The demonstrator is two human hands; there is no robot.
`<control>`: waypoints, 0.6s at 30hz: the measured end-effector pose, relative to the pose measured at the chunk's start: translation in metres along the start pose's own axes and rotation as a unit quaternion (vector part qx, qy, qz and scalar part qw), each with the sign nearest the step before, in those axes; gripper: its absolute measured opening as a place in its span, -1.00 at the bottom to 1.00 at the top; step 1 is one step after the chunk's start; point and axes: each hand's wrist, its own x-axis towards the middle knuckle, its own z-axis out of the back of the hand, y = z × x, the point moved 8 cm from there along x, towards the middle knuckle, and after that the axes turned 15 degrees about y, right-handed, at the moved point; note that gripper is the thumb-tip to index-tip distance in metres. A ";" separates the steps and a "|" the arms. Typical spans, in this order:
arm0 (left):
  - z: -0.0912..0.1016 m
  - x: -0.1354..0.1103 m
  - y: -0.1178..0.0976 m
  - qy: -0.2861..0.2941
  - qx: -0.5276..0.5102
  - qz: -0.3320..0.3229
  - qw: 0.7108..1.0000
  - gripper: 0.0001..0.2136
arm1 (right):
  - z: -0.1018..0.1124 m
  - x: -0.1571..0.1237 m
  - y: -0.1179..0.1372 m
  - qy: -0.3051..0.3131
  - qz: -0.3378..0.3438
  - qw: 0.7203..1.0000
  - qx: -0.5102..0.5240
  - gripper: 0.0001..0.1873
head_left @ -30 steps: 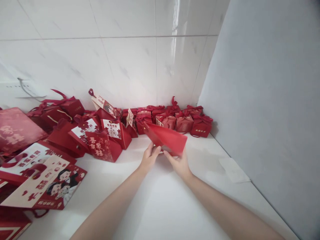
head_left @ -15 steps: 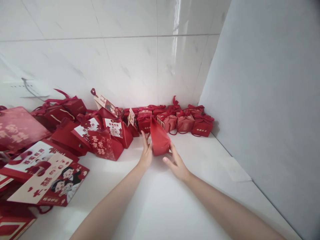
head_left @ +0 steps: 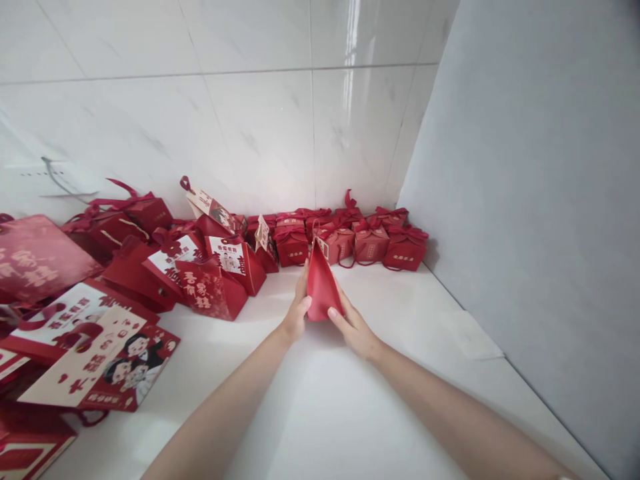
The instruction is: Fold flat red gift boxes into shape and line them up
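Observation:
A red triangular gift box (head_left: 323, 290) stands upright between my hands, one plain side facing me and a thin loop at its peak. My left hand (head_left: 298, 310) grips its left side, thumb toward the front. On the other side my right hand (head_left: 354, 327) presses against the right edge, its thumb over the lower front corner. Just behind the box is a row of small red boxes tied with ribbon (head_left: 371, 245). To the left stands a red triangular box with pale lettering (head_left: 213, 291).
Many red and cream gift boxes (head_left: 85, 317) crowd the left side of the white surface (head_left: 300, 413). A tiled wall (head_left: 250, 133) rises behind, a grey panel (head_left: 540, 200) on the right. A flat white piece (head_left: 477, 337) lies by the panel.
The red triangular box has turned and come slightly toward me. My left hand's fingers, spread before, now close on its side, and my right thumb has moved onto its front.

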 end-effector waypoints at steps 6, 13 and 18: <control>-0.010 0.002 -0.022 0.034 0.335 -0.058 0.940 -0.44 | 0.002 0.004 -0.006 -0.004 -0.014 0.999 -0.036 -0.21; -0.007 0.007 -0.010 0.055 0.429 0.025 0.901 -0.33 | 0.004 0.005 -0.018 -0.020 -0.030 0.999 -0.021 -0.22; -0.010 0.006 -0.005 0.093 0.336 0.027 0.937 -0.29 | 0.013 0.001 -0.013 -0.062 -0.004 0.996 0.060 -0.32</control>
